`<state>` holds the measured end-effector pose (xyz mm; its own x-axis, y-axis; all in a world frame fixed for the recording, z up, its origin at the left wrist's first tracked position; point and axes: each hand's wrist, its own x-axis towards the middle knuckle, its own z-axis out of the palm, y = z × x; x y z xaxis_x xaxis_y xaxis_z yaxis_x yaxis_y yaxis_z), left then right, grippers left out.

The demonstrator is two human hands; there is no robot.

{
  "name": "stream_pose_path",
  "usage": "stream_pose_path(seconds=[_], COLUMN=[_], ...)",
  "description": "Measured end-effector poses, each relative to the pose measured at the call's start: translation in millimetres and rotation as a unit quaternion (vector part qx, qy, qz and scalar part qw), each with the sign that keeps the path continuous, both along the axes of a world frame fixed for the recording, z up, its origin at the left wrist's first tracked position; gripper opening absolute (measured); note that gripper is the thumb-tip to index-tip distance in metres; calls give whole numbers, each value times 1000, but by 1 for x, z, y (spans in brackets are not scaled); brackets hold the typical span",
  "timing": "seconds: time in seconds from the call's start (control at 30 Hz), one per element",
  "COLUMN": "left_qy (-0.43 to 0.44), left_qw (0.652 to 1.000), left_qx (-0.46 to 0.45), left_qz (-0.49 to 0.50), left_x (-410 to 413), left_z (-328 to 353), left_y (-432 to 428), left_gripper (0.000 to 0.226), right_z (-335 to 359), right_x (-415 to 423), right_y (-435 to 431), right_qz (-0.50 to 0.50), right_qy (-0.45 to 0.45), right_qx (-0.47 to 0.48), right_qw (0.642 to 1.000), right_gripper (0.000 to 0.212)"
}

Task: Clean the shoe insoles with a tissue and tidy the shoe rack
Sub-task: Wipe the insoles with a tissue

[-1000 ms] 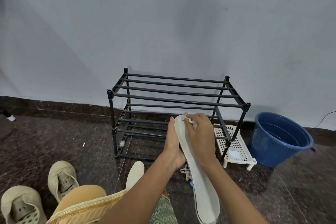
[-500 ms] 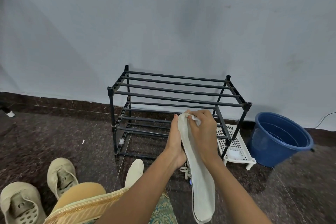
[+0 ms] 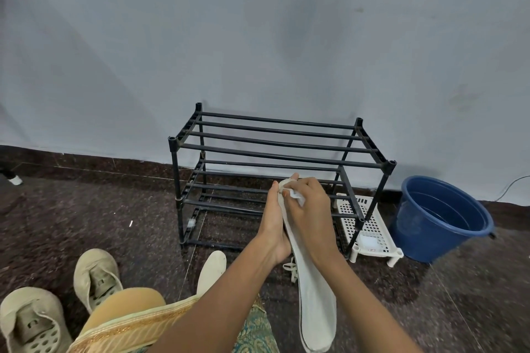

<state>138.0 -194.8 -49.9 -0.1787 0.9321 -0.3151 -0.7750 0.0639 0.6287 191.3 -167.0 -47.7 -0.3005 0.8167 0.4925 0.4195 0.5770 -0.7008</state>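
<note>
The insole is held up off the floor in front of the shoe rack. Its long axis runs from the toe end, which overlaps the rack's lower front bars, back toward the person, where the heel end hangs nearest the camera. The left hand lies along the insole's left edge on the side facing away from the rack's right post. Its fingers are straight and pressed together, reaching up to the toe tip and backing the insole rather than wrapping it; where the thumb sits I cannot tell. The right hand is on the insole's face at the end close to the rack, fingers curled and pinching a crumpled white tissue against the toe area. The two hands sit opposite each other with the insole sandwiched between them. Since the tissue is at the rack end and nearly all the bare length stretches away from the rack toward the heel, the next wipe probably has to travel down that long axis, away from the rack. The right hand would do the stroking while the left gives it a firm backing. A second insole lies on the floor in front of the rack's left post.
</note>
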Motion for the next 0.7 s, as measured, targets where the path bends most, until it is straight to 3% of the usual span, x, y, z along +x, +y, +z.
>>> stream_pose_path(seconds=[0.23,0.5,0.7], left_qy=[13,-12,1], left_qw=[999,1000,1000], left_qx=[-22,-6,-3], left_qz=[-30,-4,-18], left_x=[3,1,2], left_z=[2,3,6], left_y=[-3,-3,-4], left_gripper=[53,48,46], right_z=[4,-23,2], right_x=[4,-12,3], right_y=[10,6,5], right_qz=[-16,-16,4], right_qy=[44,-33,-16], right_qx=[-4,3,19], right_qw=[999,999,1000], right_gripper=[15,31,19])
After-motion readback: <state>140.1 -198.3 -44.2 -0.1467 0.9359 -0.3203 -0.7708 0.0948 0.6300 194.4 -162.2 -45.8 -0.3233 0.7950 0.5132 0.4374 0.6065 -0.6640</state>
